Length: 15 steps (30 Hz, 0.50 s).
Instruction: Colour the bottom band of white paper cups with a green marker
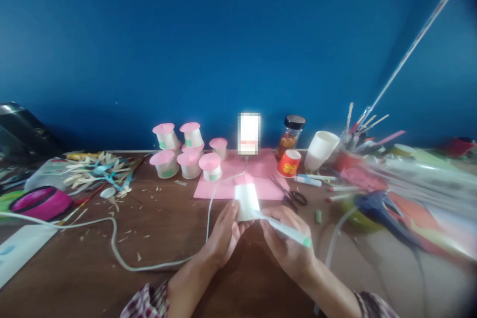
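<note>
One white cup (pixel 246 201), probably light, thin-walled and easily dented, is clamped in the left grip (pixel 224 228) over the tabletop (pixel 175 231), best held gently near an end, while the right grip (pixel 288 246) closes on a marker (pixel 287 231).

Lidded cups (pixel 190 164) left, jar (pixel 287 141) right, along the far side of the table (pixel 167 238).
From my remote post, I see a paper sheet (pixel 268 166) mostly between them, scissors (pixel 286 191) across its near right corner, a small cup (pixel 289 163) before the jar, and, nearest, a held cup (pixel 246 201) between left hand (pixel 227 226) and right hand (pixel 286 251).
</note>
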Motion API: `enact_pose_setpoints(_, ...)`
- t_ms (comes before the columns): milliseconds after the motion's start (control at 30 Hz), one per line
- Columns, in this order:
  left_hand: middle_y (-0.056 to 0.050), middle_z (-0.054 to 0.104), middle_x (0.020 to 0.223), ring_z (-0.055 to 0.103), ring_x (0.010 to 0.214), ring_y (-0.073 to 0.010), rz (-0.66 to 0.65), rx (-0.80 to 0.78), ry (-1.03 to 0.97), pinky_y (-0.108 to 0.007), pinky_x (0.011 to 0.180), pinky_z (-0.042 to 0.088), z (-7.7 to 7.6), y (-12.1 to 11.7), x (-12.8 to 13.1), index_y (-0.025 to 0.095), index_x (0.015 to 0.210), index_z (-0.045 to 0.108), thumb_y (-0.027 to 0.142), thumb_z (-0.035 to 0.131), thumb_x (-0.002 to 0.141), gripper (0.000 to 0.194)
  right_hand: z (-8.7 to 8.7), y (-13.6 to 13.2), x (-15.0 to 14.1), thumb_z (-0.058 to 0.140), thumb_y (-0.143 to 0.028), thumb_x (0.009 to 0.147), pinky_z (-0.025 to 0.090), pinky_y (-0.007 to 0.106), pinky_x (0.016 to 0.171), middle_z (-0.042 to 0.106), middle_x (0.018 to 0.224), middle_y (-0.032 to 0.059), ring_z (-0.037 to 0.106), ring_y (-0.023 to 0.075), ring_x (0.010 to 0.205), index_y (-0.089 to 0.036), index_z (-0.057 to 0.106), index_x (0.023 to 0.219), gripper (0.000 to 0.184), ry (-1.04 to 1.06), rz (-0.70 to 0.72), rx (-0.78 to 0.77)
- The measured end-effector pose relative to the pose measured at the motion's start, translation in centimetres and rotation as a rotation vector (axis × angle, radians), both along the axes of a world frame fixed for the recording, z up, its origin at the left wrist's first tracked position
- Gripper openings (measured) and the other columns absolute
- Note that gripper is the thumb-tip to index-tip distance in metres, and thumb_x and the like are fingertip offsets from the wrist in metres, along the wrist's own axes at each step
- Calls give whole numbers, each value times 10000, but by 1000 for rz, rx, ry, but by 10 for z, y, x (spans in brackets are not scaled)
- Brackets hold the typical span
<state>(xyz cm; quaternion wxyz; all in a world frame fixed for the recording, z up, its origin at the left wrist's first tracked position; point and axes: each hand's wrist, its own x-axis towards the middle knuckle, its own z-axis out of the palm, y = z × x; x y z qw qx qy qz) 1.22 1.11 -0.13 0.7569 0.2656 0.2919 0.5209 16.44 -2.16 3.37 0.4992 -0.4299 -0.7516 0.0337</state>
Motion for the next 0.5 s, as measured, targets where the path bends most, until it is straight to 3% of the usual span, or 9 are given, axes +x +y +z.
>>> enact_pose_setpoints(167, -95, 687, 1081, 578, 1113, -258, -19, 11, -6, -425, 996, 390, -3, -1, 0, 190, 1055, 643, 427, 600, 844, 321, 2, 1, -1, 548, -158, 862, 517, 288, 635, 669, 756, 44, 638, 174, 674, -187, 630, 887, 91, 8, -26, 0)
enact_pose_setpoints(500, -100, 686, 1073, 560, 1138, -270, -16, 42, 15, -434, 1014, 370, -2, -1, 0, 177, 1035, 643, 431, 565, 865, 315, 2, 1, -1, 554, -157, 851, 498, 284, 614, 665, 740, 46, 627, 173, 657, -180, 630, 869, 81, 24, -41, -36)
